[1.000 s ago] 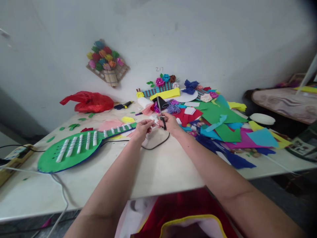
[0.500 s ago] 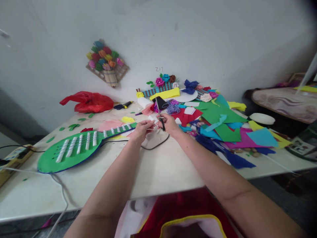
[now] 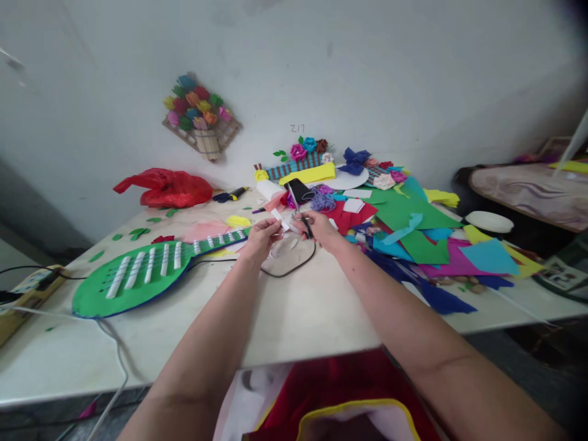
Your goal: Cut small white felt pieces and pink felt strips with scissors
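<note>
Left hand point(image 3: 265, 235): pinching a white strip point(image 3: 280, 220). Right hand point(image 3: 322, 229): gripping scissors point(image 3: 309, 228), just beside the left. Risk: a misaimed snip so near could nick the pinching hand.

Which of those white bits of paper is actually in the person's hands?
The narrow white strip pinched by the left hand, near the scissors in the right hand. The white piece on the red paper lies apart from both hands.
</note>
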Action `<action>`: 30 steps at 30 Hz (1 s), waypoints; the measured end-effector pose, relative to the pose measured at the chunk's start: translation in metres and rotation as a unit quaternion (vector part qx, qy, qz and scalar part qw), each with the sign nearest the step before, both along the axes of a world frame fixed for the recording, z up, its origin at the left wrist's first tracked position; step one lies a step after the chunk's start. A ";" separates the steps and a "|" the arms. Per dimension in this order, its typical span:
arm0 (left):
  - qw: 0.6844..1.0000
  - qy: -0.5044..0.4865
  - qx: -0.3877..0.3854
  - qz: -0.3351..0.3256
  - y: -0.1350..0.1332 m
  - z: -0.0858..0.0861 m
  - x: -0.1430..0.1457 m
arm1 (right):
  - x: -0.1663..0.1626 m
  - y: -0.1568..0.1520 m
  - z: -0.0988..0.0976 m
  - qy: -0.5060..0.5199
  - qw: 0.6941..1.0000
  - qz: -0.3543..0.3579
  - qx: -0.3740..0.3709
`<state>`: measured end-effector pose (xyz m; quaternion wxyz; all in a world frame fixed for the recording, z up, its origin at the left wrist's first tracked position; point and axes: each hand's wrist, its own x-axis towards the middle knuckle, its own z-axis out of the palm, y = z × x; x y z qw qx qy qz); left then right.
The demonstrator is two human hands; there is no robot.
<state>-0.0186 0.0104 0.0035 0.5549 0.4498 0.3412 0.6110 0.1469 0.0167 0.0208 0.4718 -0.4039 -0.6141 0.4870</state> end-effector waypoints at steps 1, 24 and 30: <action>1.000 -0.004 0.004 0.004 0.000 0.001 0.000 | 0.000 -0.002 0.002 -0.018 1.000 0.007 -0.003; 0.993 -0.092 0.008 0.080 0.005 -0.003 -0.001 | 0.003 0.012 -0.020 -0.225 0.964 0.031 0.137; 0.991 -0.095 0.018 0.091 0.008 -0.008 -0.001 | 0.000 0.008 -0.016 -0.251 0.956 0.005 0.155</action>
